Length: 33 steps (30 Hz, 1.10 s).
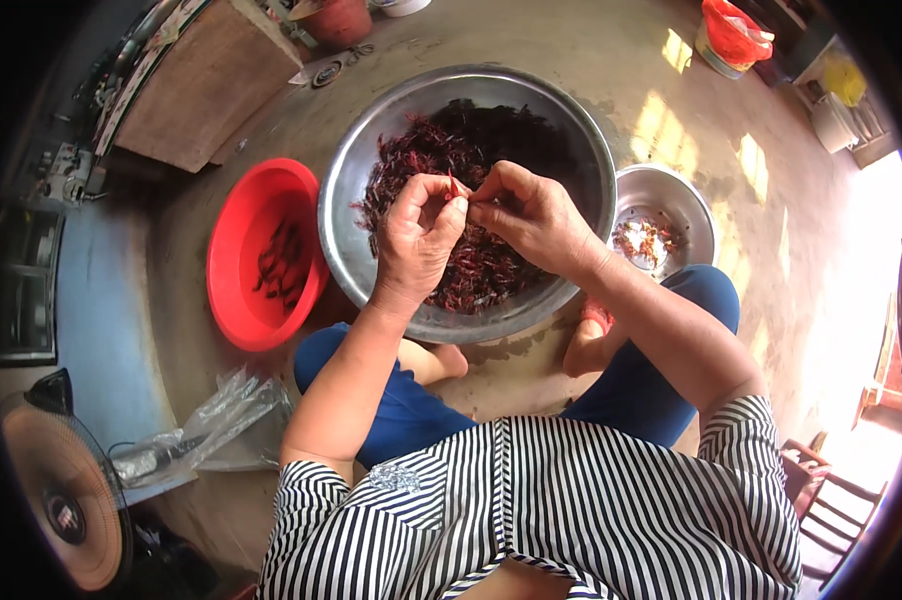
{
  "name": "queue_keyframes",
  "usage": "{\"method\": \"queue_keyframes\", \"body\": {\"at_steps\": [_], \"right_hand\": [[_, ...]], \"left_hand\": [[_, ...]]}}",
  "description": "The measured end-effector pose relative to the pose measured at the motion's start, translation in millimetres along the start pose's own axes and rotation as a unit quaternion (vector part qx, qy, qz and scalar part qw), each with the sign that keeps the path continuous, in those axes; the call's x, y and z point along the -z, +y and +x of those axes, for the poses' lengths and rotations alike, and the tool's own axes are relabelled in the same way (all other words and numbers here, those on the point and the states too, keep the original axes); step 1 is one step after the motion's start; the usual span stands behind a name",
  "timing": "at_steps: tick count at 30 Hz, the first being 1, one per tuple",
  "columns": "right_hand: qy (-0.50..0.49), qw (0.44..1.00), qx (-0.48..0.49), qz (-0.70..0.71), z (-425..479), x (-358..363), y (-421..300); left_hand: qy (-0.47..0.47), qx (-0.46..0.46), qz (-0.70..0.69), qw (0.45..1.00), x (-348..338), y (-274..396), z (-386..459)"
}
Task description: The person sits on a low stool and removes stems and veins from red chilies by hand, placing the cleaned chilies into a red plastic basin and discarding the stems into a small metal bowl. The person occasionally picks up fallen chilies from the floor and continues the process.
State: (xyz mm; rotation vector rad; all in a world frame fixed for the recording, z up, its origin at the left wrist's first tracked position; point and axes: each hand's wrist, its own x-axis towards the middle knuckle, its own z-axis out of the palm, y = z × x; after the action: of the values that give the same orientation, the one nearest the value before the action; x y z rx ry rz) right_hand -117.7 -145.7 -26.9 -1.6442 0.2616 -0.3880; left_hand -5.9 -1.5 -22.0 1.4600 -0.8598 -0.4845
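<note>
Above a wide steel basin (pixel 595 142), both hands meet fingertip to fingertip. My left hand (pixel 419 236) pinches a small red piece, apparently part of a crayfish (pixel 452 185), with its pointed tip sticking up between thumb and forefinger. My right hand (pixel 537 217) has its thumb and forefinger closed together against the left fingertips. Whatever lies between the right fingers is too small to make out. Below the hands, the basin holds a heap of dark red, spiky things that look like crayfish (pixel 481 281). Part of the heap lies in shadow.
A red plastic basin (pixel 233 251) with several dark crayfish-like pieces stands left of the steel one. To the right, a smaller steel bowl (pixel 695 202) contains orange and white scraps. An electric fan (pixel 65 495) and clear plastic wrapping (pixel 233 412) are at lower left.
</note>
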Motion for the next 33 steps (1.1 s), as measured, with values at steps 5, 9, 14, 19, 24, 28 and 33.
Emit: {"method": "queue_keyframes", "body": {"at_steps": [5,9,14,19,24,28,33], "right_hand": [[0.017,0.996,-0.065,-0.064,10.1,19.2,13.6],[0.062,0.995,-0.073,-0.011,13.3,18.3,18.8],[0.078,0.977,-0.126,0.151,7.5,25.9,19.2],[0.069,0.942,-0.108,0.309,1.4,36.0,29.8],[-0.016,0.859,-0.164,0.485,-3.3,48.4,42.1],[-0.002,0.976,-0.079,0.202,-1.0,57.8,29.2],[0.008,0.997,-0.066,-0.025,-2.7,60.0,14.0]], "left_hand": [[0.009,-0.082,0.164,0.983,-16.0,-13.7,10.1],[0.014,-0.027,0.102,0.994,-23.4,-21.3,12.3],[0.01,-0.034,0.057,0.998,-36.4,-14.4,19.6],[-0.002,-0.001,-0.003,1.0,-40.5,-14.1,26.4],[-0.016,0.012,0.0,1.0,-45.3,-12.3,27.6],[-0.045,-0.065,0.119,0.99,-44.3,-16.1,29.9],[-0.027,-0.076,0.079,0.994,-47.6,-18.1,26.4]]}}
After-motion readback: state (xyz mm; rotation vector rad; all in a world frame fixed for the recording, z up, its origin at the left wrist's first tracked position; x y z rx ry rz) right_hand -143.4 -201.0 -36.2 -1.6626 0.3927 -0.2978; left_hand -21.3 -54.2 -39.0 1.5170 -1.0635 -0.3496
